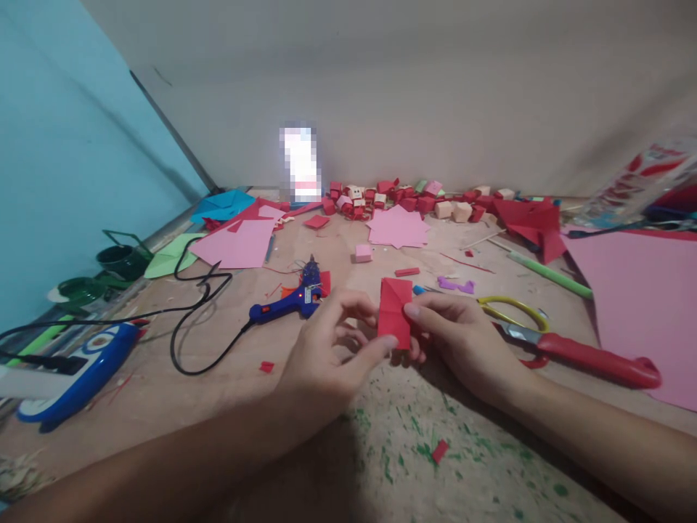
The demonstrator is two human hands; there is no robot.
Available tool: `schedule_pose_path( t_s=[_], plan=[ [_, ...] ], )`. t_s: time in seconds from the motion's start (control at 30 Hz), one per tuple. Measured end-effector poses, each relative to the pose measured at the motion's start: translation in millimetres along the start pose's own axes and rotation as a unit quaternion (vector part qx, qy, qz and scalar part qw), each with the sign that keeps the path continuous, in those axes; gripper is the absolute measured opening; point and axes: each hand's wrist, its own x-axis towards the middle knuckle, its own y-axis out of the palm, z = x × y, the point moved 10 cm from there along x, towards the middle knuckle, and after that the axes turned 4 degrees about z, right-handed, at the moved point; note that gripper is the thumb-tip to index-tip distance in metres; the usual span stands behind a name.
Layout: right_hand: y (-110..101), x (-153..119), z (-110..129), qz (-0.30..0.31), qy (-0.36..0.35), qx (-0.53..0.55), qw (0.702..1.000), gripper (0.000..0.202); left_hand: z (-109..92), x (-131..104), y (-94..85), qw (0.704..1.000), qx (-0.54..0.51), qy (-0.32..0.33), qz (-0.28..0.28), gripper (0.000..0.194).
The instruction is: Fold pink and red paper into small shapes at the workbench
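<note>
A small red piece of paper (394, 312) with crease lines across it is held up between both hands, above the middle of the table. My left hand (337, 349) grips it from the left, thumb on its lower front and fingers curled behind. On the right side, my right hand (457, 338) pinches its edge with the thumb in front. A small pink paper cube (362, 253) and a red strip (407, 272) lie just beyond the paper. Scissors with yellow handles (515, 312) and a red-handled cutter (593, 356) rest beside my right hand.
A blue glue gun (288, 303) lies at left, its black cord looping toward a blue-and-white power strip (81, 370). Along the wall sit several paper cubes (403, 196) and a lit phone (301, 163). Pink sheets (642, 305) cover the right; a bottle (637, 174) stands behind.
</note>
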Motion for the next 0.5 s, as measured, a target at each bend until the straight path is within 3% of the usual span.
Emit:
schedule_pose_path(
  t_s=[0.07,0.23,0.4,0.5],
  plan=[
    [1.5,0.0,1.3,0.003,0.001,-0.02,1.0,0.032,11.5,2.3,-1.8,0.996,-0.072,-0.05,-0.009,0.021],
    [7.6,-0.9,3.1,0.016,0.009,-0.043,0.999,0.036,37.0,8.2,10.7,0.975,-0.154,-0.149,0.054,0.026],
    [7.3,-1.0,1.7,0.021,0.014,-0.04,0.999,0.032,45.8,8.2,6.7,0.959,-0.226,-0.172,0.019,0.031],
    [8.5,-0.7,1.8,0.032,0.012,-0.032,0.999,0.03,43.0,8.4,12.2,0.957,-0.223,-0.179,0.039,0.033]
  ],
)
